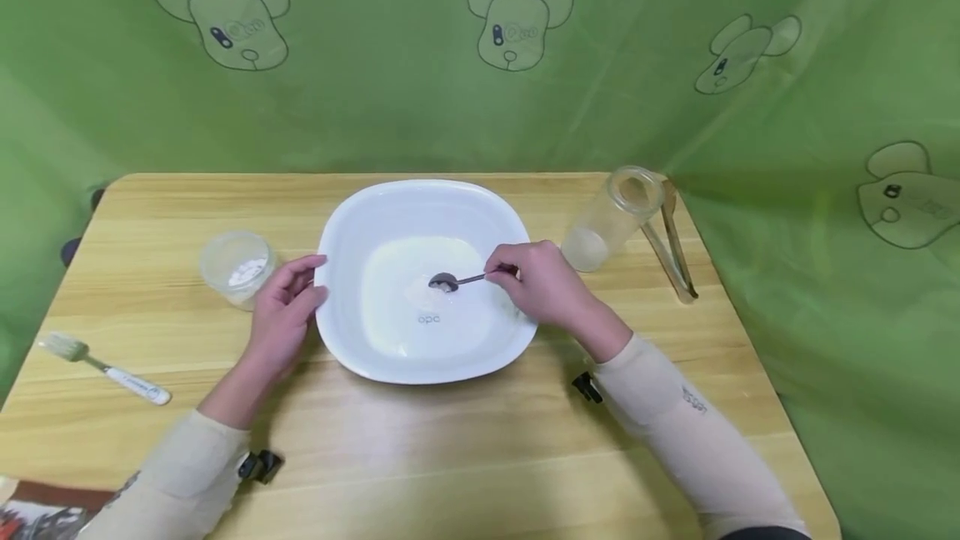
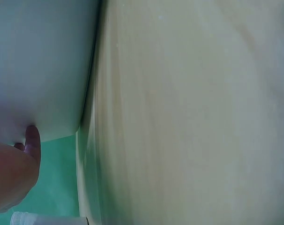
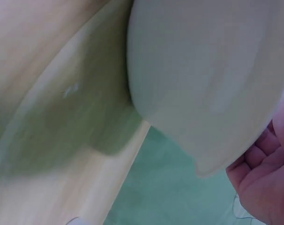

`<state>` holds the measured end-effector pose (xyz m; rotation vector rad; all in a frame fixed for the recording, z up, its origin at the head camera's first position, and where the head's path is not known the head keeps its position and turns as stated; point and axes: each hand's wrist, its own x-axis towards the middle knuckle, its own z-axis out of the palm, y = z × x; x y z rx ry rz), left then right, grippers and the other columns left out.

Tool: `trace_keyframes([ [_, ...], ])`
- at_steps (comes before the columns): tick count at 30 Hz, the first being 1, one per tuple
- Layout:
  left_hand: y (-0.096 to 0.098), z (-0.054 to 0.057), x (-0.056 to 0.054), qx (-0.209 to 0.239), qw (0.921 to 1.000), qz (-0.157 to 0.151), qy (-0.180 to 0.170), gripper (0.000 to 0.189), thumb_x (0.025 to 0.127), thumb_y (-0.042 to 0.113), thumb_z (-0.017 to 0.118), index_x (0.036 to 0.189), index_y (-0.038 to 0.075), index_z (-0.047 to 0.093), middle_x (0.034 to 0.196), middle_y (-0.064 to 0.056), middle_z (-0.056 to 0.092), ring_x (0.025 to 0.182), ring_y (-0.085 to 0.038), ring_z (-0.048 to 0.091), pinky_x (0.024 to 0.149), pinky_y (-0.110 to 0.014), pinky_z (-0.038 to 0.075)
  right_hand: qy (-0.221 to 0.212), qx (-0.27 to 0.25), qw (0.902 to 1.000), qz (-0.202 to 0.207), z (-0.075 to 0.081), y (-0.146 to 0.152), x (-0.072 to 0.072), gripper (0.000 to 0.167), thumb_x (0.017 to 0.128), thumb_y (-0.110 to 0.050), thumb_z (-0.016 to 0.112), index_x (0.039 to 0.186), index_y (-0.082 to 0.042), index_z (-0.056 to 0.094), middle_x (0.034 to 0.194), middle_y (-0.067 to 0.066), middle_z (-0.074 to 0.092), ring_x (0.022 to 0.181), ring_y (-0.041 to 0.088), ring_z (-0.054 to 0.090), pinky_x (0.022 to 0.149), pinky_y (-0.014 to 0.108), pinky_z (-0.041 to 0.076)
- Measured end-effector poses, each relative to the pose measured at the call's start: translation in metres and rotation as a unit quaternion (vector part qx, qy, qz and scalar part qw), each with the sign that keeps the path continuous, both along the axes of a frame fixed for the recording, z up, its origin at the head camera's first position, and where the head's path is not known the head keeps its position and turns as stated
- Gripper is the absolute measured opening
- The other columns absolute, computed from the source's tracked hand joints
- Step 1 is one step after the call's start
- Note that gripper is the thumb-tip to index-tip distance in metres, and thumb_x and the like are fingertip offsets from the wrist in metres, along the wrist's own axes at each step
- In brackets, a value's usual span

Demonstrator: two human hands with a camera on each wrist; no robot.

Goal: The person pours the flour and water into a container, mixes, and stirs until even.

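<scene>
A white basin with a rounded rim sits mid-table, a small pale patch on its floor. On its left side my left hand holds the rim, thumb and fingers close against the edge. In the left wrist view a fingertip presses the basin's outer wall. My right hand pinches the thin handle of a metal spoon, its bowl low inside the basin with some whitish stuff in it. The right wrist view shows that hand with curled fingers beside the basin's rim; there the spoon is hidden.
Left of the basin stands a clear round container with white contents. A white-handled brush lies farther left. To the right are a tall clear jar and tongs. A green curtain borders the wooden table.
</scene>
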<state>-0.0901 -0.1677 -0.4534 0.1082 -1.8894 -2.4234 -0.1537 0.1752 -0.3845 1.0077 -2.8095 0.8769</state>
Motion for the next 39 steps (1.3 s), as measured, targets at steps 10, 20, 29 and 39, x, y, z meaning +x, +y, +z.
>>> trace_keyframes([
  [10, 0.000, 0.001, 0.001, -0.006, 1.0000, -0.001, -0.004, 0.042, 0.092, -0.012, 0.051, 0.133, -0.003, 0.055, 0.128, -0.012, 0.060, 0.111, -0.021, 0.060, 0.087, -0.027, 0.057, -0.004, 0.042, 0.9991, -0.010, 0.011, 0.005, 0.001, 0.010, 0.089, -0.006, 0.074, 0.083, -0.014, 0.072, 0.074, -0.007, 0.065, 0.064, 0.010, 0.058, 0.060, 0.028, 0.053],
  [20, 0.000, 0.006, 0.002, -0.023, 0.9997, -0.001, -0.005, 0.043, 0.092, -0.014, 0.050, 0.135, -0.010, 0.049, 0.128, -0.016, 0.059, 0.107, -0.020, 0.061, 0.086, -0.027, 0.057, -0.022, 0.011, 0.9996, 0.014, 0.002, -0.007, 0.000, 0.010, 0.090, -0.009, 0.075, 0.083, -0.015, 0.073, 0.075, -0.011, 0.066, 0.066, 0.006, 0.058, 0.061, 0.027, 0.053],
  [29, 0.001, 0.003, 0.001, -0.029, 0.9996, -0.006, -0.001, 0.043, 0.093, -0.013, 0.051, 0.135, -0.010, 0.049, 0.132, -0.022, 0.056, 0.110, -0.021, 0.060, 0.088, -0.027, 0.056, -0.010, 0.086, 0.9962, -0.012, 0.016, 0.009, -0.002, 0.013, 0.086, -0.010, 0.077, 0.078, -0.018, 0.071, 0.068, -0.011, 0.061, 0.061, 0.009, 0.055, 0.058, 0.030, 0.050],
  [39, -0.001, 0.003, 0.000, -0.032, 0.9995, -0.009, -0.003, 0.043, 0.093, -0.013, 0.050, 0.136, -0.009, 0.048, 0.138, -0.027, 0.051, 0.114, -0.022, 0.059, 0.091, -0.028, 0.055, 0.029, 0.059, 0.9978, -0.001, 0.008, -0.011, -0.006, 0.008, 0.087, -0.012, 0.077, 0.081, -0.017, 0.076, 0.072, -0.010, 0.067, 0.063, 0.006, 0.059, 0.060, 0.029, 0.053],
])
